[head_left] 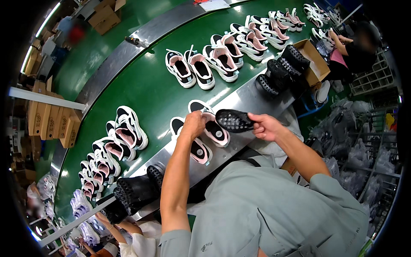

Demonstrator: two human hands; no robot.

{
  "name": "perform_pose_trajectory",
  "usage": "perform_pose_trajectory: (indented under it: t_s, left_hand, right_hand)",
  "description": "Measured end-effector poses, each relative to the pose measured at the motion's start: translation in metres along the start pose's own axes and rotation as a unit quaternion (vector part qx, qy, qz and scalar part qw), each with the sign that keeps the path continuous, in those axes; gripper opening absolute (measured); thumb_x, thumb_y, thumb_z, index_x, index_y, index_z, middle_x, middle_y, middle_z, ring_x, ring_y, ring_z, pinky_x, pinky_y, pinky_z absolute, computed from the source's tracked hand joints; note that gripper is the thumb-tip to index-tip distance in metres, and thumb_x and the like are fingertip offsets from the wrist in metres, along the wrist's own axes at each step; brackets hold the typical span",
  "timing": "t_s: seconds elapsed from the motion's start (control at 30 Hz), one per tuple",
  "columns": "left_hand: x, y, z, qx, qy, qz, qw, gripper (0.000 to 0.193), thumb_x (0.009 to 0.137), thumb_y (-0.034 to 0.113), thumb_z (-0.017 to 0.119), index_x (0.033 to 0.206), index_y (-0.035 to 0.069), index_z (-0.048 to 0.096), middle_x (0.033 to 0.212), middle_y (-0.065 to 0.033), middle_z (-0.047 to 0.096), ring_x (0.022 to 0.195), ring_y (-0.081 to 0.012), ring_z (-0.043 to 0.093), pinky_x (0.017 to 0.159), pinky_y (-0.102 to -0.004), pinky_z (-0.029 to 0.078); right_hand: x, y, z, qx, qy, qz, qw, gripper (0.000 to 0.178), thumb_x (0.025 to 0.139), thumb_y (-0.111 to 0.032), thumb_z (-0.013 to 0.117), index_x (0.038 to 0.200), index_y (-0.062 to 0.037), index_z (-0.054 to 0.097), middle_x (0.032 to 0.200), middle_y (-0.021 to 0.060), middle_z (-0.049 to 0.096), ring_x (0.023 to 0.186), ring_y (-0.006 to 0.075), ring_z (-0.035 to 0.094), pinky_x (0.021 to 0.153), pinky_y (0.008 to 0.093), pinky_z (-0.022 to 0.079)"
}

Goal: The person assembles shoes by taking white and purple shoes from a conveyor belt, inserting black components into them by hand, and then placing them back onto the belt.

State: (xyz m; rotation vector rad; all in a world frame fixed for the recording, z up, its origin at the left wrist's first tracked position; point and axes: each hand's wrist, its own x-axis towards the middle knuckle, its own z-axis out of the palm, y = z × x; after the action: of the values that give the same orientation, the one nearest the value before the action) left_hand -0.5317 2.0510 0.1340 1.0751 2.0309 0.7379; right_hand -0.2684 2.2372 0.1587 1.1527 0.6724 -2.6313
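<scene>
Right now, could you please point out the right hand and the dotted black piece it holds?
Right hand (267, 127): head view, its middle.
Dotted black piece (233, 121): head view, middle of its dotted face.

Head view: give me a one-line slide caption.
Right hand holds a black sole-shaped piece beside a pink-lined sneaker held by the left hand.
</scene>
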Motion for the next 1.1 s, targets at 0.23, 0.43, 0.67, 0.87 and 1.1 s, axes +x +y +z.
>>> perform_pose_trajectory:
  t_s: [0.23,0.43,0.67,0.87,1.1]
  left_hand:
    - [-0.059,0.079,-0.005,-0.145,0.167,-0.055,0.974,0.042,0.100,0.030,0.059,0.128,-0.003,0.061,0.097,-0.0177,0.068,0.071,-0.0257,0.067,0.058,-0.0349,0.054]
    - [-0.067,0.078,0.033,-0.485,0.068,-0.121,0.863,0.033,0.107,0.028,0.050,0.102,0.000,0.067,0.065,-0.0030,0.059,0.045,-0.0079,0.048,0.037,-0.0228,0.037]
    - [-0.074,0.089,0.033,-0.447,0.106,-0.158,0.874,0.033,0.106,0.027,0.052,0.096,0.000,0.069,0.059,-0.0009,0.055,0.043,-0.0076,0.046,0.036,-0.0228,0.034]
    - [-0.070,0.091,0.034,-0.446,0.096,-0.188,0.870,0.034,0.106,0.028,0.052,0.095,0.002,0.069,0.057,-0.0008,0.053,0.040,-0.0082,0.044,0.036,-0.0235,0.033]
    - [-0.061,0.088,0.038,-0.436,0.067,-0.198,0.876,0.038,0.107,0.029,0.050,0.082,0.004,0.064,0.056,-0.0016,0.055,0.039,-0.0092,0.045,0.034,-0.0235,0.033]
  right_hand:
    - [-0.040,0.006,0.017,0.129,-0.044,0.005,0.991,0.040,0.102,-0.045,0.051,0.092,-0.0091,0.063,0.070,0.0030,0.060,0.054,0.0103,0.048,0.041,0.0222,0.034]
    - [-0.046,0.035,0.037,0.117,-0.085,0.061,0.988,0.042,0.102,-0.048,0.051,0.092,-0.0095,0.063,0.070,0.0034,0.059,0.056,0.0123,0.049,0.041,0.0230,0.034]
    - [-0.037,0.053,0.021,0.156,-0.145,0.133,0.968,0.059,0.104,-0.060,0.041,0.097,-0.0061,0.064,0.074,0.0061,0.060,0.057,0.0142,0.046,0.039,0.0230,0.032]
    - [-0.032,0.060,0.017,0.208,-0.159,0.143,0.955,0.060,0.105,-0.059,0.038,0.104,-0.0055,0.064,0.078,0.0072,0.060,0.060,0.0148,0.047,0.040,0.0231,0.033]
    - [-0.027,0.063,0.003,0.232,-0.208,0.152,0.938,0.058,0.107,-0.055,0.034,0.107,-0.0044,0.063,0.083,0.0103,0.061,0.065,0.0171,0.049,0.042,0.0241,0.034]
